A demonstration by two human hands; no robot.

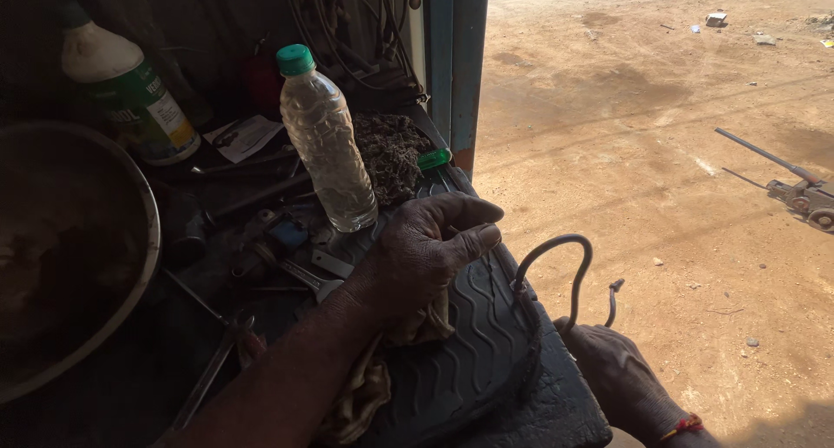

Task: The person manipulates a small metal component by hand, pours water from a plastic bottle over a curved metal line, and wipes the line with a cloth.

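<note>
Hands, 2: left hand clenching 1 rag on tyre, right hand grasping 1 wire

To the right, the dirt ground lies open apart from a jack at the far right. The left is crowded: a clear bottle stands just far of the left hand, wrenches and a metal bowl fill the counter, and a bent cable arches above the right hand.
</note>
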